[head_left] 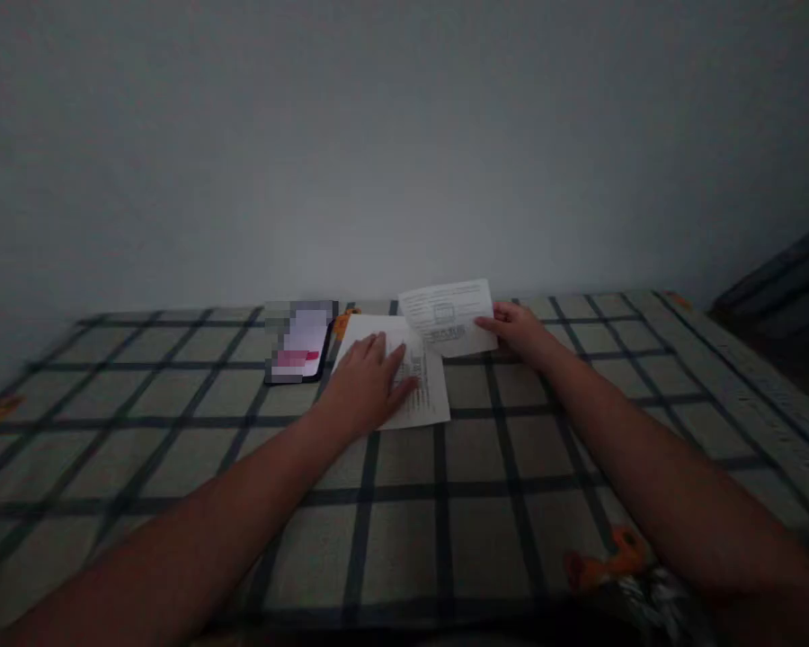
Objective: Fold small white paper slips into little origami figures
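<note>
Phone (305,341) left of papers (435,400); wall (404,162) behind; gap between forearms (229,512).

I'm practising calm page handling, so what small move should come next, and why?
I'd probably have the right hand ease the raised paper gently down towards the checked cloth: its fingers hold that paper's right edge, while the left hand rests on the lower paper, seemingly steadying it.

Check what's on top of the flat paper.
Left hand lies on the flat paper; the raised sheet in the right hand covers its far right corner. Anything beneath is hidden.
</note>
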`<state>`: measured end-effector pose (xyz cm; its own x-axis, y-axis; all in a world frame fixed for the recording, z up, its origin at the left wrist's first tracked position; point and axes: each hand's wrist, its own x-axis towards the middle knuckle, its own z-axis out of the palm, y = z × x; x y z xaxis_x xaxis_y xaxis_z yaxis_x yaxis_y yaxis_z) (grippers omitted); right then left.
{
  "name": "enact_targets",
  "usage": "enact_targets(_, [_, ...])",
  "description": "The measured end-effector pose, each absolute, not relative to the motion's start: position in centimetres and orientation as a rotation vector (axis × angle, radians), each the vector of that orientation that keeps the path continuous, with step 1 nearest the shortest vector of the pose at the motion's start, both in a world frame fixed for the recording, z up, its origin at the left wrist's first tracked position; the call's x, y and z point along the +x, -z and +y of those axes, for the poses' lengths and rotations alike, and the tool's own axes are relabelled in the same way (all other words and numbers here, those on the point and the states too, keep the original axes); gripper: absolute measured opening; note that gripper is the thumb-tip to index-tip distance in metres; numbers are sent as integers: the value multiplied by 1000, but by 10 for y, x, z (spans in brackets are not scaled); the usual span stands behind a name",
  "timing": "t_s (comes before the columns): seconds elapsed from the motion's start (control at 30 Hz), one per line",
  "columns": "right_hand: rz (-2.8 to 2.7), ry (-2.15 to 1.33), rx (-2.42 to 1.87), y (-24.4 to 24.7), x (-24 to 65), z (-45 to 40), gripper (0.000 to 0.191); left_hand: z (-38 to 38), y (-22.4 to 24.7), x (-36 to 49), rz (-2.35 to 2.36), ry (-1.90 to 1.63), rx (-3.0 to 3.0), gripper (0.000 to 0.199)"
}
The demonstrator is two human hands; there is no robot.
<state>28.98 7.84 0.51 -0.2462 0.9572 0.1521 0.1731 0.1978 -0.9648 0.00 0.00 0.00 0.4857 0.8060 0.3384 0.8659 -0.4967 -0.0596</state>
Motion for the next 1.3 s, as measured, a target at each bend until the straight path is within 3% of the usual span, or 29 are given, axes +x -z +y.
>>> enact_targets(0.2, [-1664,-574,-1383,-2,293,79,31,6,-3,1,-1466,415,-2696,57])
enact_targets(0.33, [-1714,-423,-1431,-6,292,77,33,5,-3,0,-1449,406,-2695,66])
enact_targets(1.07, [-1448,-572,-1523,1,303,88,35,4,-2,-1,-1457,206,-2690,63])
enact_targets(1.3, [-1241,-808,-1471,1,303,88,31,2,-4,1,-1472,178,-2688,62])
